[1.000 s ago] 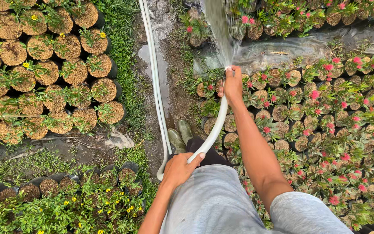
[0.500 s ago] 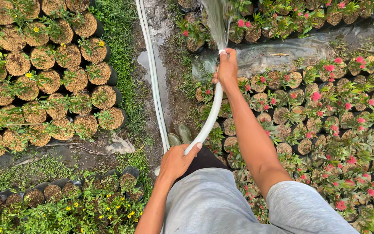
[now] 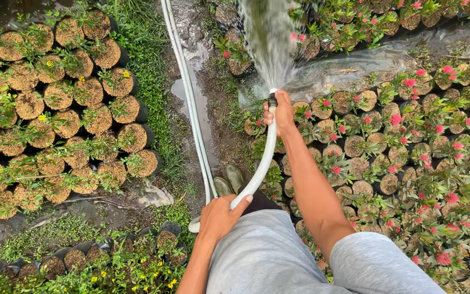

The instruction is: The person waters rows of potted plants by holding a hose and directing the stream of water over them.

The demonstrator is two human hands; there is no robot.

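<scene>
The flexible white rubber hose [image 3: 262,166] is gripped near its black nozzle end by the closed fingers of the right hand [image 3: 281,113] and lower down by the curled left hand [image 3: 218,218], water being sprayed over the potted red-flowered seedlings [image 3: 409,141] ahead.

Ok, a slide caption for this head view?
Right hand aims a white hose, left hand steadying it, spraying water over red-flowered pots.
</scene>
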